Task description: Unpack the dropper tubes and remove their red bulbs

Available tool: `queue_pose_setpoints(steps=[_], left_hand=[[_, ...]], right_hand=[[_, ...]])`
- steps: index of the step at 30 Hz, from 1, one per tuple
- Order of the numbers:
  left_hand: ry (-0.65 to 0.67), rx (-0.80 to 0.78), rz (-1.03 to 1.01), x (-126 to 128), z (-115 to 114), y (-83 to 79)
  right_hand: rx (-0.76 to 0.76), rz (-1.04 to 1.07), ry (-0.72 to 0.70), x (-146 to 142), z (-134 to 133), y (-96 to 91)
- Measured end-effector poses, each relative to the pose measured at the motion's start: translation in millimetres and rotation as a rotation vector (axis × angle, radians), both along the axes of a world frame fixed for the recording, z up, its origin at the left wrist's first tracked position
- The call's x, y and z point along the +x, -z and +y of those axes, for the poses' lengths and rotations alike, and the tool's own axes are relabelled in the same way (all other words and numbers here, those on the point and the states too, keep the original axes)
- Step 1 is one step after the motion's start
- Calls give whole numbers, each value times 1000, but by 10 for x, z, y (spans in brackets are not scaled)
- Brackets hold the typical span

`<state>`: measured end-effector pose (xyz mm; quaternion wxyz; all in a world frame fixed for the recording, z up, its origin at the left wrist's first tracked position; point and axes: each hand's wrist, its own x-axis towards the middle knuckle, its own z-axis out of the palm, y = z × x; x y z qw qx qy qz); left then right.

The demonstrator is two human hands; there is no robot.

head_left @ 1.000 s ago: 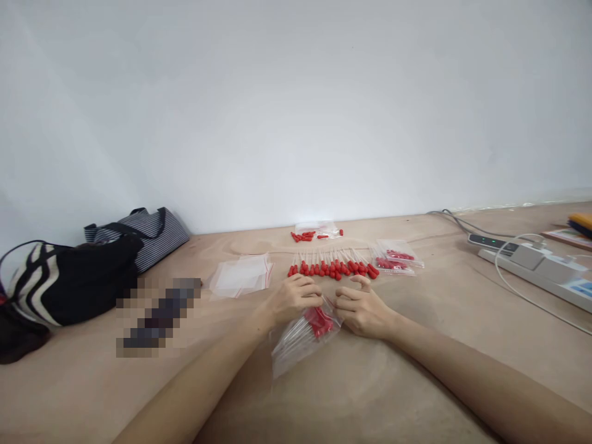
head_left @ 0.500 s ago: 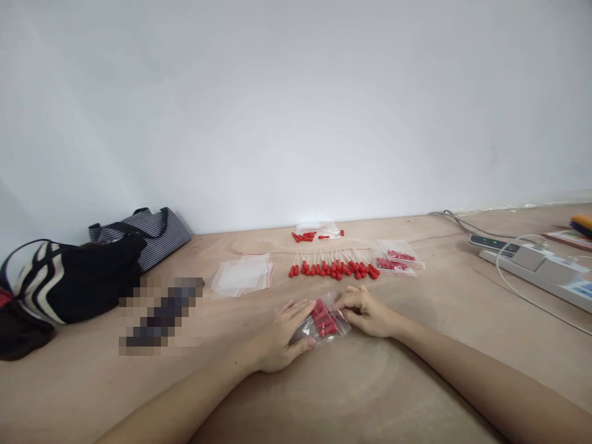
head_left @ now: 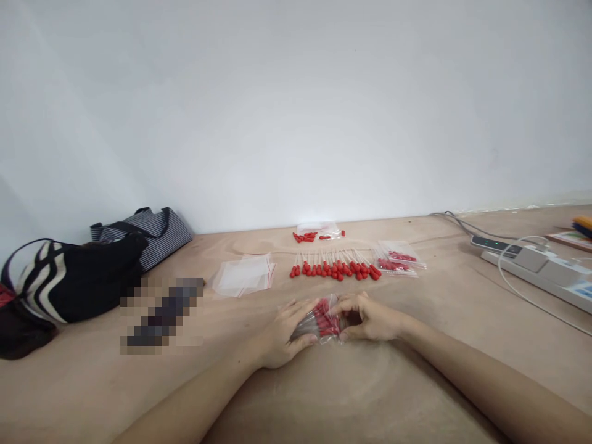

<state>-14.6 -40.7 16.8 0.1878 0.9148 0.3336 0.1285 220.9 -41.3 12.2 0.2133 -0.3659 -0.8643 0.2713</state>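
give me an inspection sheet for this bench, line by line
surface: bare tan tabletop, no spills seen
things in hand: clear bag packed with red-capped droppers, on the tabletop between both hands
clutter: row of loose droppers, two filled bags, empty bags, loose red caps, striped tote, black-and-white bag, pixelated item
hands: left hand flat on the clear bag, fingers stretched; right hand pinching its end
cables: power strip with white cable at right
surroundings: plain white wall; nobody else seen

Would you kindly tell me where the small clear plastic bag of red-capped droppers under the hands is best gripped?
Likely the right end of the small clear plastic bag of red-capped droppers, pinched from the right as the right hand does: it lies flat, the left hand covering its other end.
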Motion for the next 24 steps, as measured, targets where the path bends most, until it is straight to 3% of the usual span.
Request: queue_pose_setpoints(steps=[6, 16, 20, 24], left_hand=[[5, 18, -2, -7, -14, -12], [-5, 17, 18, 1, -4, -7], [-2, 9, 88, 2, 7, -7], [10, 7, 111, -2, 15, -9]], right_hand=[[92, 10, -64, -1, -10, -29], [138, -27, 154, -188, -69, 0], [87, -86, 132, -157, -60, -37], [244, -145, 109, -130, -73, -76]])
